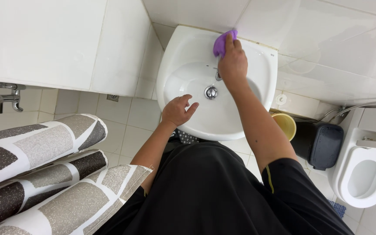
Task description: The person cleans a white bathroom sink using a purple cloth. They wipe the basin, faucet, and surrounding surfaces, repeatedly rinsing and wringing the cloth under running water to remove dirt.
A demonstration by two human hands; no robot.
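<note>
Right hand (233,64) clenched on a purple cloth (223,42), pressing it to the far rim of the white sink (175,61), just beyond the tap (217,75). Left hand (178,110) empty, fingers loosely curled, resting at the near left of the basin beside the drain (211,92). Yellow bucket (284,125) right of sink; toilet (365,174) farther right.

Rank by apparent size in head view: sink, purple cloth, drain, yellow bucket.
1. Sink
2. Yellow bucket, partly hidden by the right arm and sink, so unsure
3. Purple cloth, mostly under the right hand; close to the bucket
4. Drain
</note>
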